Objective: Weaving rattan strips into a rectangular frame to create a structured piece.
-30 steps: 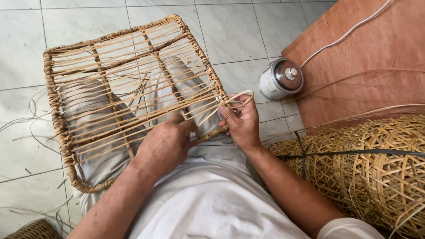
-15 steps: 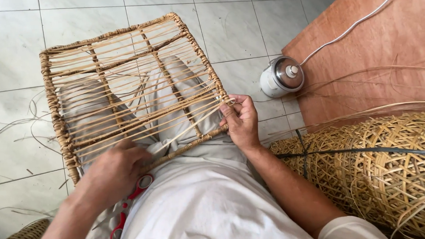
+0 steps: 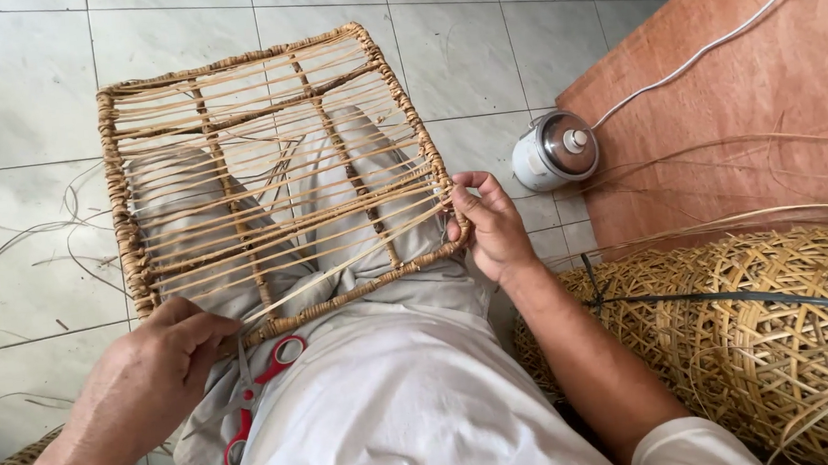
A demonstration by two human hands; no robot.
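- Head view: the left hand (image 3: 157, 372) has left the near edge of the rattan frame (image 3: 274, 174), where it was pressing beside the other hand a second ago, and has dropped to the lap just below the frame's near left corner.
- Its fingers (image 3: 209, 334) are now curled over the red-handled scissors (image 3: 255, 384), which lie on the grey cloth just under the frame's near edge; whether they actually grip the handles or only rest on them, I cannot tell.
- The right hand (image 3: 491, 227) has kept its place at the frame's near right corner, fingers pinched on a thin rattan strand (image 3: 357, 256) that runs across the frame from there.
- The frame itself stays propped on the person's knees, tilted away, with the grey trousers showing through its slats.
- Judged from this, weaving has paused while a cutting tool is fetched, the strand being held taut meanwhile.
- Right of the frame, on the tiled floor (image 3: 15, 86), stands a small white pot with a metal lid (image 3: 556, 152); further right and nearer lies a large woven basket (image 3: 761, 334).
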